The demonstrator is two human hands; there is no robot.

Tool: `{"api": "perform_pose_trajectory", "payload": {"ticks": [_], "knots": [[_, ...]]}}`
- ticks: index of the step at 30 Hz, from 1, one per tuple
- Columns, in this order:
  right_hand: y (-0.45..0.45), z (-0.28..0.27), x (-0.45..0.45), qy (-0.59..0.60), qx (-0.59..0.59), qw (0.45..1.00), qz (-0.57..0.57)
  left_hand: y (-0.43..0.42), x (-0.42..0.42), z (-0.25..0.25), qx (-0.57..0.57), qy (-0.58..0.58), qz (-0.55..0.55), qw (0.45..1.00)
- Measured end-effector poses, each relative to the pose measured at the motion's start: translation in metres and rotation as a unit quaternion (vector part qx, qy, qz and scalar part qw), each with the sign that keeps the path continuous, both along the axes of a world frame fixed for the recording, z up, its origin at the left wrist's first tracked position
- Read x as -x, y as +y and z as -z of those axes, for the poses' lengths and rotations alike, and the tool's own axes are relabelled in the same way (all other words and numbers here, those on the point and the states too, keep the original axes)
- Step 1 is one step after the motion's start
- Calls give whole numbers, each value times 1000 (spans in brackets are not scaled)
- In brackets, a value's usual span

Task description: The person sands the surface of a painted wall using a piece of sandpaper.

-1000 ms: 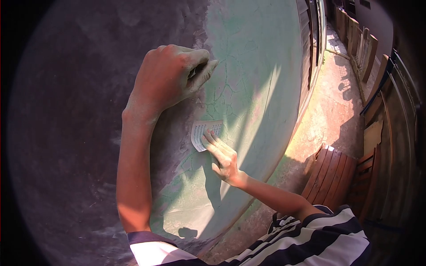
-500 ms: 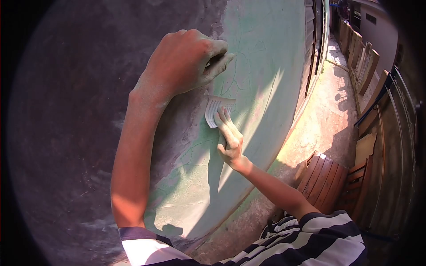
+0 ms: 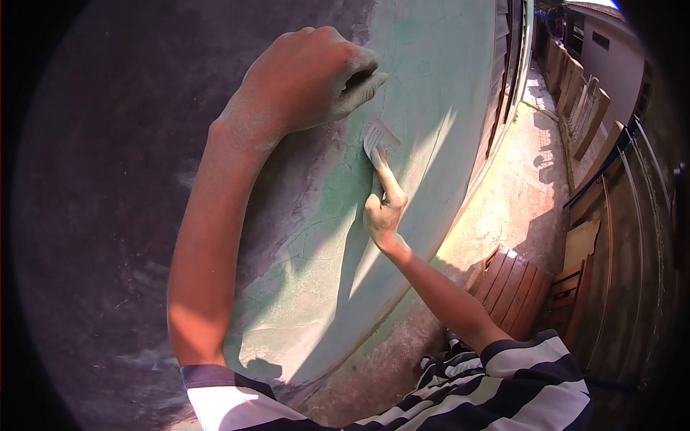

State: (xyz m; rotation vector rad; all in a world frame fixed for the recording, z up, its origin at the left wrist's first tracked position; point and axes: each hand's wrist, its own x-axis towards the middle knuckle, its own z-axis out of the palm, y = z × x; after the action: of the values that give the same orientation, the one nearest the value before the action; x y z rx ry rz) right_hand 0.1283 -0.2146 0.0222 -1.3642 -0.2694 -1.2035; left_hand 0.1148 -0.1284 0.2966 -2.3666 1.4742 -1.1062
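Right-hand grip: fingers of the right hand extended and pressed together over the sheet; thumb off the paper, no pinch seen.
Printed paper sheet: judged to be sandpaper; lies tilted against the green plaster under the fingertips, upper portion uncovered.
Shift noted: sheet sits higher than a second ago, and farther from the dark patch, whose border it then met. Contact is now on green plaster; judged a sliding, rubbing stroke, calling for even pressure over the cracked surface.
Left hand: loosely curled, above and to the left of the sheet, thumb tip near the forefinger; curl much as before. Anything held inside, or contact with the wall, cannot be told.
Room at sheet: green plaster continues above and to the right; left hand is the nearest obstruction, up and to the left.
Wall limits: slatted window frame bounds the far right; lower edge meets the passage floor.
Passage side: slatted wooden bench stands near the right forearm; wooden fence runs well apart, beyond the passage floor.
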Motion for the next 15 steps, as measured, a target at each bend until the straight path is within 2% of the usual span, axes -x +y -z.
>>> {"api": "perform_pose_trajectory", "payload": {"ticks": [1,2,4,6,8,10,12,13,15], "knots": [[-10,-18,-7,161,-101,982,-16,-1,-2,1,5,-3,-1,1000],[-15,-27,-19,123,-95,985,77,-1,-3,2,13,-5,-2,1000],[-5,-20,-14,109,-79,990,42,-2,-5,0,19,11,7,1000],[22,15,19,52,-30,998,-19,-1,-7,-2,30,24,13,999],[42,52,57,2,73,994,-83,1,-8,0,26,32,26,999],[41,50,58,10,112,990,-81,2,-3,2,29,38,31,998],[30,25,33,-26,98,994,-32,4,-1,1,20,44,39,998],[30,8,18,-22,47,999,-8,3,0,-1,15,53,13,998],[22,-36,5,-17,10,1000,-6,0,1,-3,8,65,-9,998]]}}
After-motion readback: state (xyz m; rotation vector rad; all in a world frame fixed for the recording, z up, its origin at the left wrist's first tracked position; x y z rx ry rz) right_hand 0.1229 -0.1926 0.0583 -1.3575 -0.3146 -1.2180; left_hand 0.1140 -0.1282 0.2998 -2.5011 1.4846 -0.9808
